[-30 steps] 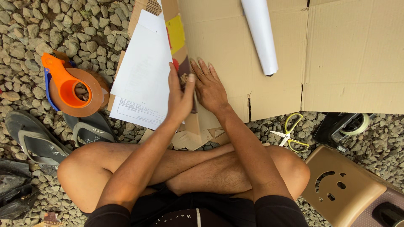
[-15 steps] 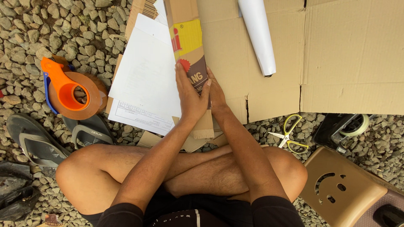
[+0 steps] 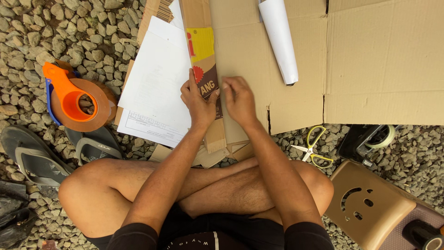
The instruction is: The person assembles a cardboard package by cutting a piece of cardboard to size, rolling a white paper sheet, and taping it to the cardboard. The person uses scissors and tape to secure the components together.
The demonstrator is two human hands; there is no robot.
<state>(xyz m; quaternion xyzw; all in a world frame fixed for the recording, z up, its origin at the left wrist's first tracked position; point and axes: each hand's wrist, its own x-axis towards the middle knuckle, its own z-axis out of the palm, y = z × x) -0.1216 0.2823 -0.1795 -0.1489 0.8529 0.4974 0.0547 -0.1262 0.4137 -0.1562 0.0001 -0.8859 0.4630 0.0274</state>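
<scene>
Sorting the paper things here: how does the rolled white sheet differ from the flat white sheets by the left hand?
The rolled white sheet is curled into a tube; the flat white sheets lie spread open. The roll rests on the big cardboard, right of the printed cardboard strip; the flat sheets lie left of that strip. The left hand is beside the flat sheets; the roll lies apart from both hands. Both are white paper.

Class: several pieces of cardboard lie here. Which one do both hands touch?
The narrow printed cardboard strip with yellow and brown panels, under the left hand and right hand; the others are plain.
</scene>
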